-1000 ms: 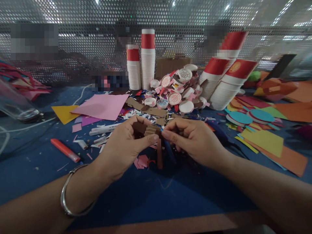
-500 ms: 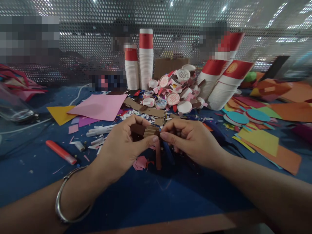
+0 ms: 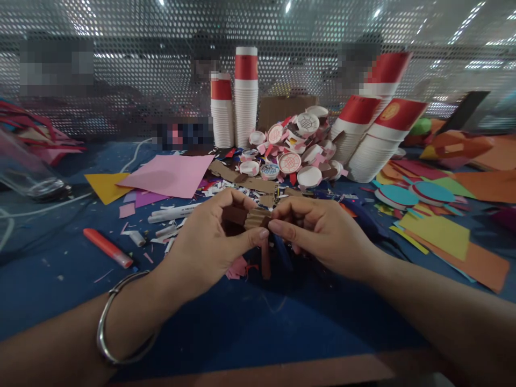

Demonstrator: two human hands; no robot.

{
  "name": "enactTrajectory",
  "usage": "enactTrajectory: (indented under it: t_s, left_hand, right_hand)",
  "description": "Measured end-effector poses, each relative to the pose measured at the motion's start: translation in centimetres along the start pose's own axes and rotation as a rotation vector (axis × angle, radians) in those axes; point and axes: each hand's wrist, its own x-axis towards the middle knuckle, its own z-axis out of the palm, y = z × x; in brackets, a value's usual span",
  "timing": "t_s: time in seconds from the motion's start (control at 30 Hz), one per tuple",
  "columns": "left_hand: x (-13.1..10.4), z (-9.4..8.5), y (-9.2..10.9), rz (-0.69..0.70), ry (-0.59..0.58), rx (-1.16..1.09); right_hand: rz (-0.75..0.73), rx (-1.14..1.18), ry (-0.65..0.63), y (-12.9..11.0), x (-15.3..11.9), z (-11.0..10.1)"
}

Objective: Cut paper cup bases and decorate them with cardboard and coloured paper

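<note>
Between my hands is a small brown piece of pleated cardboard (image 3: 255,218), its ridges facing me. My left hand (image 3: 209,236) grips it from the left, thumb in front and fingers curled behind. At its right end, my right hand (image 3: 318,234) pinches with thumb and forefinger; the other fingers are curled and partly hidden. Just below the hands are a narrow brown strip (image 3: 265,260), a dark blue long object (image 3: 282,252) of unclear kind and pink paper scraps (image 3: 237,267).
A heap of decorated paper-cup bottoms (image 3: 289,162) lies behind my hands, flanked by paper cup stacks (image 3: 246,107). Left are a red marker (image 3: 107,248), white markers (image 3: 173,213) and pink paper (image 3: 169,174). Yellow paper (image 3: 437,234) and turquoise discs (image 3: 397,196) lie right. Perforated metal (image 3: 161,70) stands behind.
The view has turned slightly left, so everything sits a little further right in the picture. Both hands keep nearly the same grip on the pleated cardboard.
</note>
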Motion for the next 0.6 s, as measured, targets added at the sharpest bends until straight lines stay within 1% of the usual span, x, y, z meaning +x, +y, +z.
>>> enactTrajectory:
  t_s: [0.33, 0.5, 0.6]
  left_hand:
    - [-0.18, 0.34, 0.31, 0.004, 0.023, 0.027]
    - [-0.30, 0.47, 0.58, -0.021, 0.006, 0.019]
    - [-0.35, 0.56, 0.80, -0.026, -0.005, 0.033]
  right_hand:
    - [-0.040, 0.003, -0.019, -0.11, -0.23, 0.15]
    - [-0.055, -0.021, -0.058, -0.02, -0.49, 0.06]
    - [-0.066, -0.067, -0.058, -0.11, -0.59, 0.00]
